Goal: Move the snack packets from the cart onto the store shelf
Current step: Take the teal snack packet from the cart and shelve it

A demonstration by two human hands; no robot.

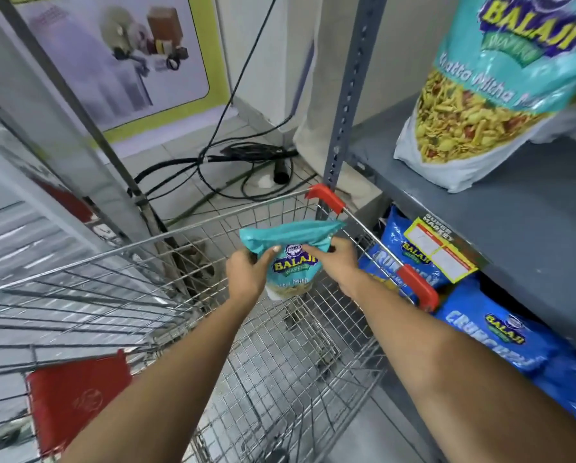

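A teal Balaji snack packet hangs above the wire cart, held from both sides. My left hand grips its left edge and my right hand grips its right edge near the top. No other packet shows in the cart basket. On the grey store shelf at the right stands another teal Balaji packet, upright and close to the camera. The shelf below holds blue Balaji packets.
The cart has red corner guards and a red flap at its near end. A yellow price tag hangs on the shelf edge. Black cables lie on the tiled floor beyond the cart. A grey perforated upright stands at the shelf's corner.
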